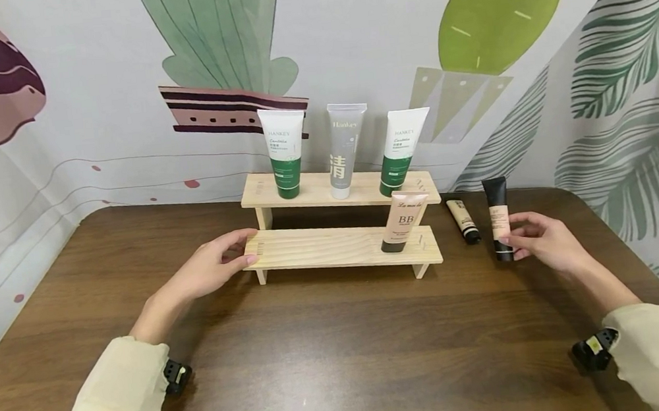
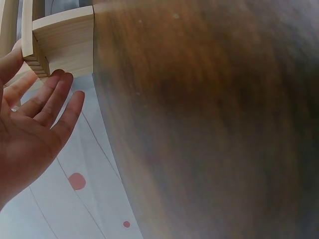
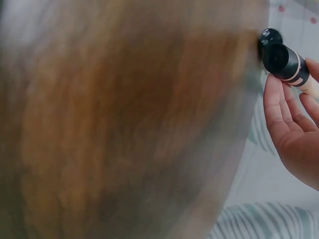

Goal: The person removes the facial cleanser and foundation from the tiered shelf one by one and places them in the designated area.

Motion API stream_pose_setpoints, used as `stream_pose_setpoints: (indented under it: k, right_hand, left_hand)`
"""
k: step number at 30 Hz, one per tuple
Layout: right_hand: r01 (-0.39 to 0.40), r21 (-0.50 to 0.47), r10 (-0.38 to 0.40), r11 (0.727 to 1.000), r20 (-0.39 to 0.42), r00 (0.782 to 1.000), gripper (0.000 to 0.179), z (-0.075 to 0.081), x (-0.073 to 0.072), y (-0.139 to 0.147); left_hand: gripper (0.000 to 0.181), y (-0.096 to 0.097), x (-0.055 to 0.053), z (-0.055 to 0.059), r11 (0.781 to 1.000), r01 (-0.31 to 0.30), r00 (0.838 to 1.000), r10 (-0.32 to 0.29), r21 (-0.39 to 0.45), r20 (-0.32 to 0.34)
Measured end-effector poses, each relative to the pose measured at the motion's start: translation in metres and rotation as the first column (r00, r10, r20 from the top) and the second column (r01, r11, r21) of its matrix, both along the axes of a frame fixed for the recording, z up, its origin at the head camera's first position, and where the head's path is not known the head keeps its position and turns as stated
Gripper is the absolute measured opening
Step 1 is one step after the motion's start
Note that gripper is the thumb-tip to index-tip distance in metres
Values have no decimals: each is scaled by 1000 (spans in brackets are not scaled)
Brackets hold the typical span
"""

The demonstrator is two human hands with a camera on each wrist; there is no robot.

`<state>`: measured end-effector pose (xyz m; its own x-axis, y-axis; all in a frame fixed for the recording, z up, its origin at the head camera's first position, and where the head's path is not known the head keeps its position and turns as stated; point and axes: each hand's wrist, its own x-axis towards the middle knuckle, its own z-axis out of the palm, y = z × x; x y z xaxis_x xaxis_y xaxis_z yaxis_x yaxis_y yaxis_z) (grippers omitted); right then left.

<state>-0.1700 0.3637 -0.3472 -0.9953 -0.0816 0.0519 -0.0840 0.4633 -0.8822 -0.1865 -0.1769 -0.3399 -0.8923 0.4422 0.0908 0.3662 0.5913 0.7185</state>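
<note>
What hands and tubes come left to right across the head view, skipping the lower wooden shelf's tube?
Left hand, white-green squeeze tube, grey squeeze tube, second white-green tube, beige black-capped tube, black-peach tube, right hand.

In the head view, the lower half is largely filled by a brown wood-grained table (image 1: pixel 353 322), its far corners rounded. Behind it, a pale backdrop (image 1: pixel 104 88) is printed with a grey-green cactus (image 1: pixel 218 37) at eleven o'clock and striped leaves (image 1: pixel 633 136) near three. A soft glare (image 1: pixel 302 393) is reflected near six.
</note>
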Motion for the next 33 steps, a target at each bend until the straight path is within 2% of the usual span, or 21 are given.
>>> stream_pose_setpoints:
  k: [7,11,17,33]
  right_hand:
    - [15,132,-22,991,55,998,48,-5,-5,5]
    - [9,187,-24,982,75,997,50,-6,-8,5]
    - [-3,207,-20,978,106,994,52,-5,-12,0]
    - [9,231,-38,973,122,992,51,-7,-16,3]
  left_hand:
    - [44,0,-1,-2,1000,1,1000,-1,18,-2]
    - [44,0,-1,-2,1000,0,1000,0,12,-1]
    - [44,-1,0,-1,1000,3,1000,-3,16,4]
    - [44,0,0,-1,1000,-3,1000,3,20,6]
